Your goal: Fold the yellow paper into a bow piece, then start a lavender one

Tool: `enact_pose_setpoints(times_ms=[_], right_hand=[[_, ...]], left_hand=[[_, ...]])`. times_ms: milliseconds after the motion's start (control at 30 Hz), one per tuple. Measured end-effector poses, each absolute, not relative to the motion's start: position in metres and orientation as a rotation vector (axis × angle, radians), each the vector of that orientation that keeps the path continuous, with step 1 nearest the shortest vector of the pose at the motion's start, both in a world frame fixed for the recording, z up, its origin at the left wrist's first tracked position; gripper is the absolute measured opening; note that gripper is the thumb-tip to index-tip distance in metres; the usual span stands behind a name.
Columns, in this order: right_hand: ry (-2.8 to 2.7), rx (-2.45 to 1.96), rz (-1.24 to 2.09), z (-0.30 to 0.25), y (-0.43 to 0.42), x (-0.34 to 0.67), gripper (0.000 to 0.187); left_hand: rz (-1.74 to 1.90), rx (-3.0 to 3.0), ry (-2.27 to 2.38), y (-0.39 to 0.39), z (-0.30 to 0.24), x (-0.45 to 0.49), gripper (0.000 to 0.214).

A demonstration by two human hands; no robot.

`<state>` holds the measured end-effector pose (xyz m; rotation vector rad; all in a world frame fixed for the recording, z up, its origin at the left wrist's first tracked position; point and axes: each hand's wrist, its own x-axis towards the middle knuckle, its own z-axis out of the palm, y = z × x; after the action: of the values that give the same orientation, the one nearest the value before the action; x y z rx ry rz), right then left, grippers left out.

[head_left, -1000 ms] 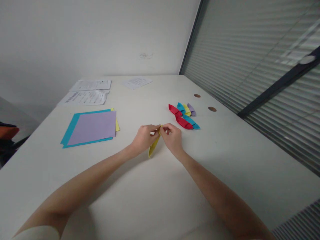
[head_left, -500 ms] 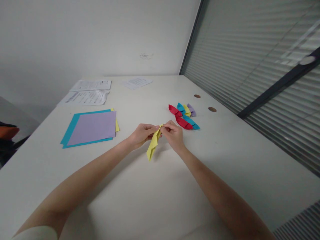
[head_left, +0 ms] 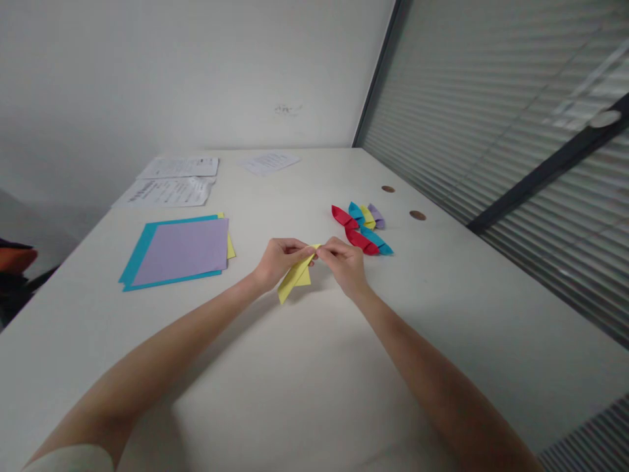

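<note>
Far left, at the frame's edge: one orange thing (head_left: 17, 259), too cropped to name. Next, one stack of sheets (head_left: 181, 252) flat on the table (head_left: 314, 380), three colours showing: teal lowest, purple on top, yellow peeking out at the right side. Behind the stack, toward the wall, three printouts (head_left: 167, 191): two close together at the left, one apart to the right.

Centre: two bare forearms, two hands. Left hand (head_left: 278, 261) closed in a pinch, thumb and fingertips on the upper end of one yellow paper (head_left: 295, 278). Right hand (head_left: 346, 262) likewise closed in a pinch on that same end, fingertips of both hands meeting there. Yellow paper folded into a narrow, layered shape, slanting from the pinch down and to the left, ending in a point. Held just over the table, between the stack and the folds. Contact of the point with the table not clear.

Just right of the right hand, six folds (head_left: 362, 229) in a cluster: two red, two teal, one yellow, one purple. Beyond them, two brown round spots (head_left: 417, 215) on the table. Far right, slatted blinds (head_left: 491, 98).
</note>
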<state>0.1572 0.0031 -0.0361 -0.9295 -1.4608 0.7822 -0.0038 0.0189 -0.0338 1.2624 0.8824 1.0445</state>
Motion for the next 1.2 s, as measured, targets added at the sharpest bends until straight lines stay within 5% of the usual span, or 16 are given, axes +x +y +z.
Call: enact_pose_setpoints(times_ms=[433,667,1200], right_hand=[[-1.186,-1.067,1.023,-0.029,0.0,0.148,0.025],[-1.335,-1.175,0.787,-0.026,-0.003,0.15,0.025],[-1.275,-1.159,0.968,-0.028,0.005,0.155,0.037]], left_hand=[[0.996,1.216,0.845,0.014,-0.027,-0.003,0.04],[0.922,1.362,0.886,0.012,-0.015,-0.011,0.036],[0.82,1.452,0.919,0.016,-0.007,-0.019,0.031]])
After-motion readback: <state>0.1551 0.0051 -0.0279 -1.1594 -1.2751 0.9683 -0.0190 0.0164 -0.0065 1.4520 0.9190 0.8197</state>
